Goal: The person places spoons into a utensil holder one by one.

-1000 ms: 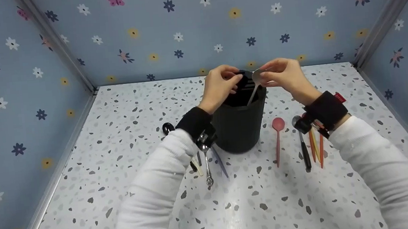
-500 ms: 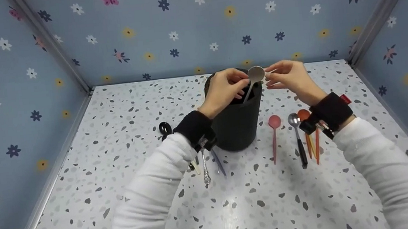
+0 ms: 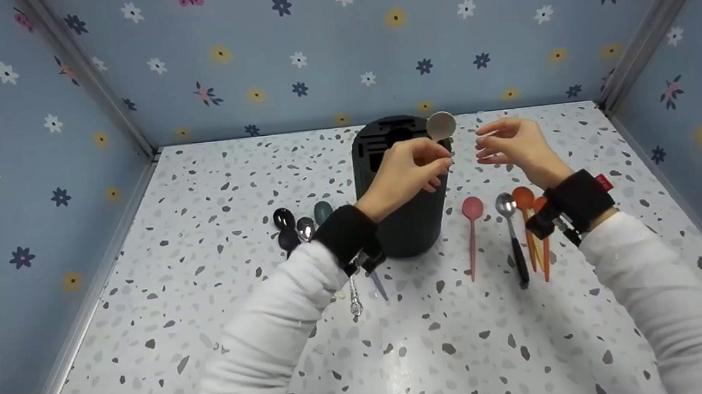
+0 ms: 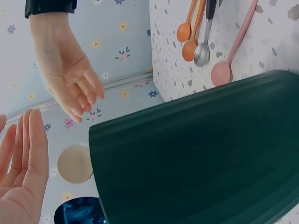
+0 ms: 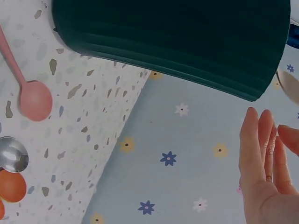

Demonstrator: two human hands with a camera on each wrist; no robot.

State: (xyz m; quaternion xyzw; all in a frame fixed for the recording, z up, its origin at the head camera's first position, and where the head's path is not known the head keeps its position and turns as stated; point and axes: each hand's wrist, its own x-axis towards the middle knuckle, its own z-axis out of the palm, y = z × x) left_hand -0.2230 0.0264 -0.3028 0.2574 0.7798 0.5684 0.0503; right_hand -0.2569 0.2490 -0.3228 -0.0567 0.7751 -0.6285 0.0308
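A dark cylindrical utensil holder [image 3: 415, 232] with a slotted top stands upright on the table; it looks dark green in the wrist views. A beige spoon [image 3: 441, 125] stands at its right rim, bowl up, its handle hidden behind my left hand. My left hand [image 3: 411, 168] hovers before the holder's upper front, just below the spoon's bowl, fingers loosely bent and holding nothing. To the right of the holder, my right hand [image 3: 519, 147] hangs in the air with relaxed fingers, apart from the spoon. In the left wrist view, a shiny dark-blue rounded thing [image 4: 81, 212] juts past the rim.
Right of the holder lie a pink spoon [image 3: 472, 208], a silver spoon [image 3: 506, 205] with a black handle and orange spoons [image 3: 523, 197]. On the left, black spoons [image 3: 284, 218], a silver spoon [image 3: 306, 228] and a dark green spoon [image 3: 323, 212] lie partly under my left arm.
My right hand has let go of the beige spoon and moved right. My left hand has left the spoon's neck and come down toward me. The spoon now stands unheld in the holder.
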